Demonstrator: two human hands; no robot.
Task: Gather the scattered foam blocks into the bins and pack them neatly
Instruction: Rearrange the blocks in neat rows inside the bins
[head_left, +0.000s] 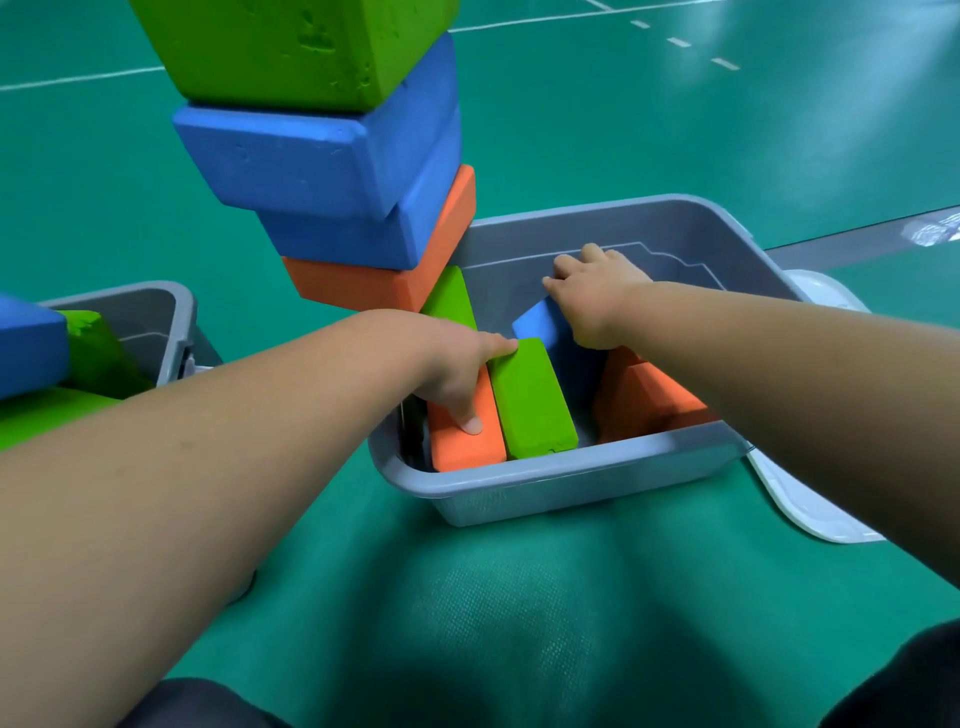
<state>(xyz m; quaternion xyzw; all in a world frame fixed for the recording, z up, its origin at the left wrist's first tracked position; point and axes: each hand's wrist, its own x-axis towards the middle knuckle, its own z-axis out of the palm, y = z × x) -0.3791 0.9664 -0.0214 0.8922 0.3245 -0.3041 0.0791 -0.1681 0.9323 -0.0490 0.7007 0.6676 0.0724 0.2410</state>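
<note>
The leaning tower of four blocks (332, 171) worries me most: it stands on the floor (675, 130) right against the far-left corner of the grey bin (571, 467) and tips toward it, so any nudge to the bin wall or a lifted elbow could bring it down over the bin. Inside the bin, the left hand (457, 374) lies flat and open, thumb pressing the orange block (467, 447) at the near-left and a finger on the far end of the green block (535, 405) beside it. The right hand (597, 296) has its fingers curled over the top of the tilted blue block (537, 322) mid-bin, gripping it. That block sits askew. Pushed down hard, I'd guess it wedges against the orange blocks (649, 400) at the bin's near-right, or knocks over the upright green block (449, 299) by the left wall. Free room lies only along the bin's far wall. A white lid (810, 504) pokes out at the bin's right side, and a second bin (171, 322) sits well to its left, already holding blocks.
</note>
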